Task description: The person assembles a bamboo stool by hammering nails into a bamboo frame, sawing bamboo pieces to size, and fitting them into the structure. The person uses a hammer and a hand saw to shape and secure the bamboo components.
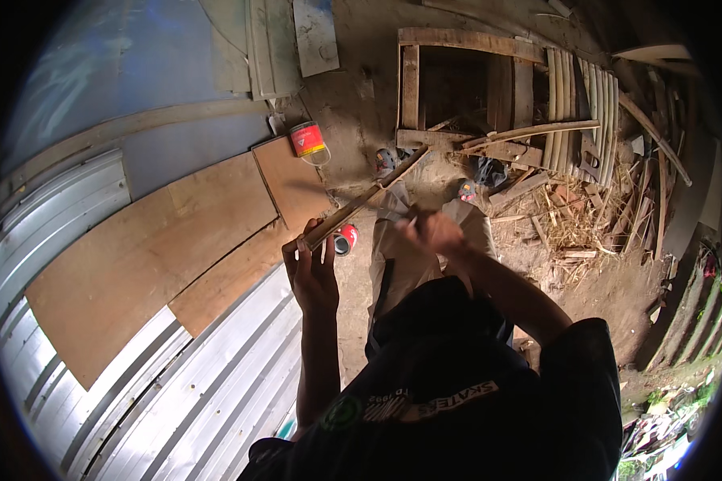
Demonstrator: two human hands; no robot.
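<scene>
My left hand (310, 272) is closed round the lower end of a long, narrow wooden strip (351, 210). The strip slants up and away to the right, and a thin sliver appears to peel from its far part. In front of my body my right hand (436, 233) is curled round the handle of a knife-like tool (413, 212). Motion smears its thin blade, which points left toward the strip; whether it touches the wood I cannot tell. My legs and shoes show beyond the hands.
Brown boards (160, 248) lie over corrugated metal sheets (217, 393) at left. A red-and-yellow can (308, 140) and a tipped red can (346, 239) are nearby. Ahead stands a wooden frame (473, 38); a slatted piece (586, 104) and wood scraps (569, 208) lie at right.
</scene>
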